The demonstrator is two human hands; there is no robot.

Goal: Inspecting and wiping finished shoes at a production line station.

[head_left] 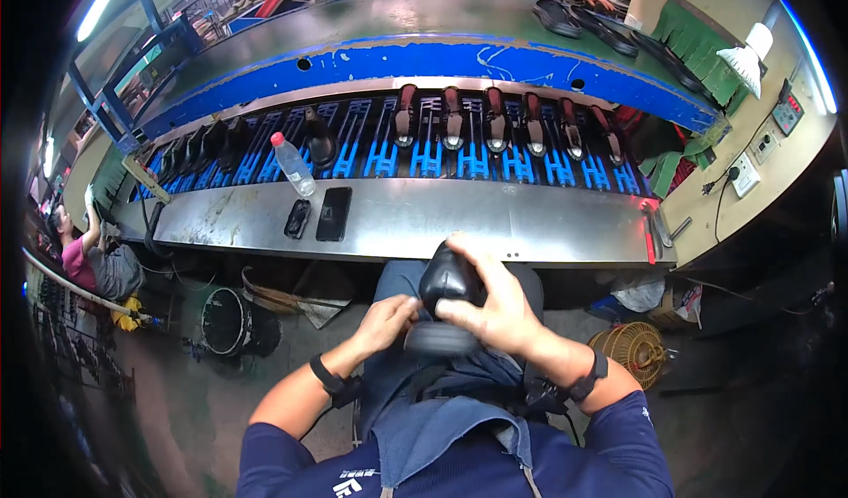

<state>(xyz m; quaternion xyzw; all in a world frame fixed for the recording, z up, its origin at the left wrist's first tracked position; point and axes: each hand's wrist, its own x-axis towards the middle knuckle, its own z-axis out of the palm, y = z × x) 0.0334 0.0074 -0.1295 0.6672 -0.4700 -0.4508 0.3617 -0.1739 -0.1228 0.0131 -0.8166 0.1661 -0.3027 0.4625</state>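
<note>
A glossy black shoe point(447, 279) is held over my lap, its rounded toe toward the bench. My right hand point(496, 311) wraps it from the right, thumb across the near part and fingers along the far side. Against its left side, the fingers of my left hand point(389, 323) are curled and pressed together; their tips are partly hidden. Just below the shoe, a thick dark rounded piece point(440, 339) rests by my lap, smeared by motion; whether it belongs to the shoe I cannot tell.
On the metal bench point(495, 220) lie a phone point(333, 214), a small black object point(298, 219) and a bottle with a red cap point(292, 164). Behind it, a blue-pronged rack point(427, 158) bears several shoes point(452, 118). Tools point(651, 233) lie at right; a bucket point(223, 321) and wicker basket point(629, 353) stand below.
</note>
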